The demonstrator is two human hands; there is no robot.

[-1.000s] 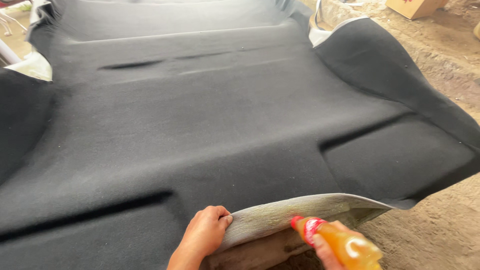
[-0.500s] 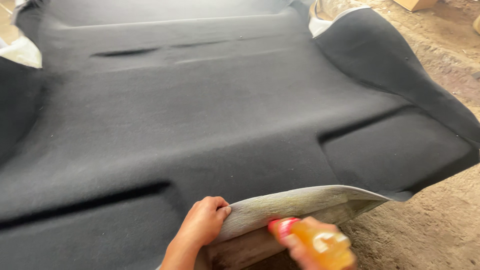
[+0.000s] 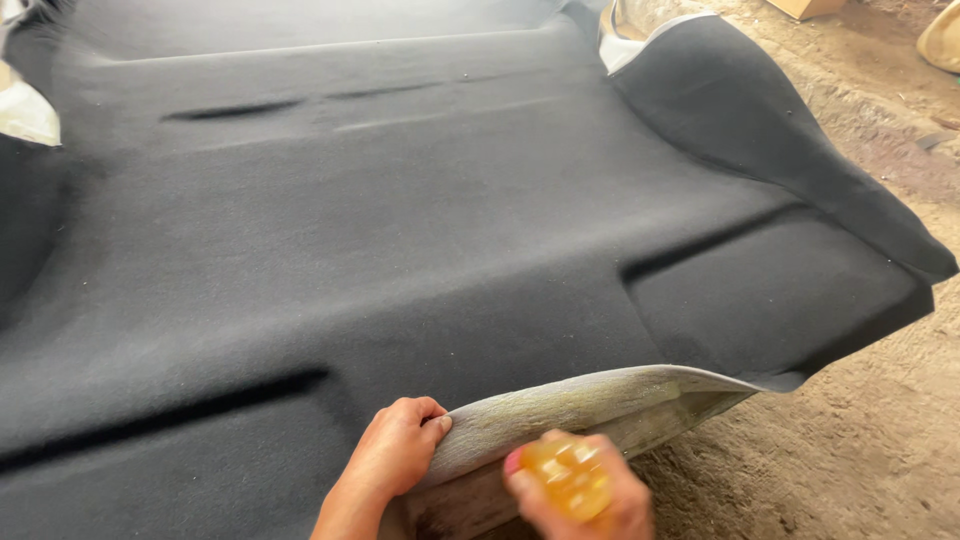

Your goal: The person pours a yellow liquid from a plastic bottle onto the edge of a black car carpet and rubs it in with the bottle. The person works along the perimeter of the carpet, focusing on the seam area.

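A large black felt carpet (image 3: pixel 400 230) lies spread over the ground and fills most of the view. Its near edge is folded back, showing a pale grey underside (image 3: pixel 590 405). My left hand (image 3: pixel 395 450) grips that folded edge and holds it up. My right hand (image 3: pixel 585 495) is closed around a small orange-yellow bottle (image 3: pixel 568 478) with a red tip, blurred by motion, held just under the lifted flap at the bottom of the view.
Bare sandy ground (image 3: pixel 850 440) runs along the right side. A cardboard box (image 3: pixel 805 8) sits at the top right and a tan object (image 3: pixel 940 40) at the far right edge. White backing (image 3: pixel 25 110) shows at the carpet's left corner.
My right hand has moved the bottle left and turned it toward the lifted flap. The left hand keeps its hold on the folded edge. The view has shifted slightly.
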